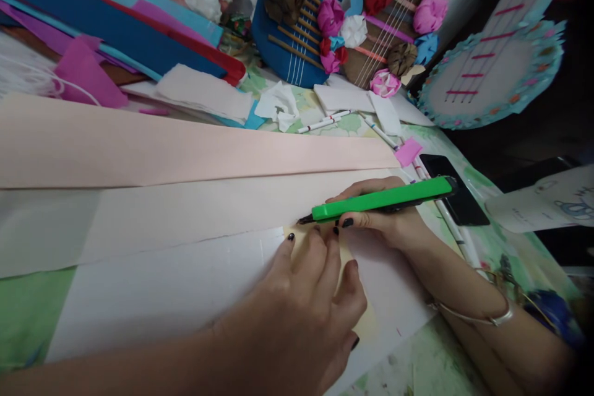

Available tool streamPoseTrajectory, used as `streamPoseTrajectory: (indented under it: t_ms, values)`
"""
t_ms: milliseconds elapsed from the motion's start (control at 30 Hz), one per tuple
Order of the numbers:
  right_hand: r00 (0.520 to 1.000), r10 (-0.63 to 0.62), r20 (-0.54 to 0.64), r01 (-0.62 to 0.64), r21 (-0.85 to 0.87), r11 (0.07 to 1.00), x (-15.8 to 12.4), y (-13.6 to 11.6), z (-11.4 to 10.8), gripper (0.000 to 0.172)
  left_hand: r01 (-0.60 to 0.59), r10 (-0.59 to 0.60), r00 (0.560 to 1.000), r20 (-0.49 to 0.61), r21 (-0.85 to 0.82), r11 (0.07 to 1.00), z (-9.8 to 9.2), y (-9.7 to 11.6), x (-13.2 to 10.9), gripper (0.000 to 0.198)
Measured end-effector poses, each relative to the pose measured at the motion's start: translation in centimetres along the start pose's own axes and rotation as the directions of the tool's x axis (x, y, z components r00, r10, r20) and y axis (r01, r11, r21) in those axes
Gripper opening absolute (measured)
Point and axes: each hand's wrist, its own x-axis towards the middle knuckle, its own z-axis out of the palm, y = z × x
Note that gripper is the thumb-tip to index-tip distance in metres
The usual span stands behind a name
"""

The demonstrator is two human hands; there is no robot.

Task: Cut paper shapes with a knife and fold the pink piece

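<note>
The left hand [301, 297], fingers loosely spread and gripping nothing, rests on a cream card [302, 240] over a white sheet [185, 284], well in from the right edge of the tabletop [37, 322]. Beyond it, the right hand [394, 219] is closed around a green cutter [380, 199], tip at the card's far edge — a clean line likely needs light, even pressure, with the left fingertips kept clear.

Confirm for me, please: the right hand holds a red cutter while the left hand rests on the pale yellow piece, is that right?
Not quite: the cutter is green, as the head view shows. The right hand does hold it, and the left hand does rest on the pale yellow piece.
</note>
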Motion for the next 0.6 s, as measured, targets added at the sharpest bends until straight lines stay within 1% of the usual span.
streamPoseTrajectory:
  t_ms: [67, 167, 267, 400, 600]
  values:
    - [1.000, -0.002, -0.002, 0.002, 0.019, 1.000, -0.05, 0.30, -0.03, 0.020, 0.001, -0.001, 1.000, 0.001, -0.003, 1.000, -0.06, 0.00, 0.01, 0.053]
    - [0.999, -0.027, -0.039, 0.030, 0.076, 0.997, -0.12, 0.83, -0.06, 0.019, 0.002, -0.002, 1.000, 0.002, -0.006, 1.000, -0.05, 0.04, -0.08, 0.052]
    - [0.996, -0.049, -0.071, 0.053, 0.062, 0.997, -0.13, 0.96, 0.02, 0.022, 0.005, -0.005, 1.000, 0.004, -0.007, 1.000, 0.05, 0.11, -0.16, 0.053]
    - [0.997, -0.055, -0.047, 0.055, -0.002, 0.998, -0.06, 0.45, 0.21, 0.026, 0.007, -0.007, 1.000, 0.002, -0.003, 1.000, 0.13, 0.15, -0.09, 0.054]
    - [1.000, -0.005, 0.023, 0.004, 0.042, 0.999, -0.06, 0.06, 0.29, 0.027, -0.003, 0.002, 1.000, 0.011, 0.016, 1.000, -0.07, -0.02, 0.01, 0.053]
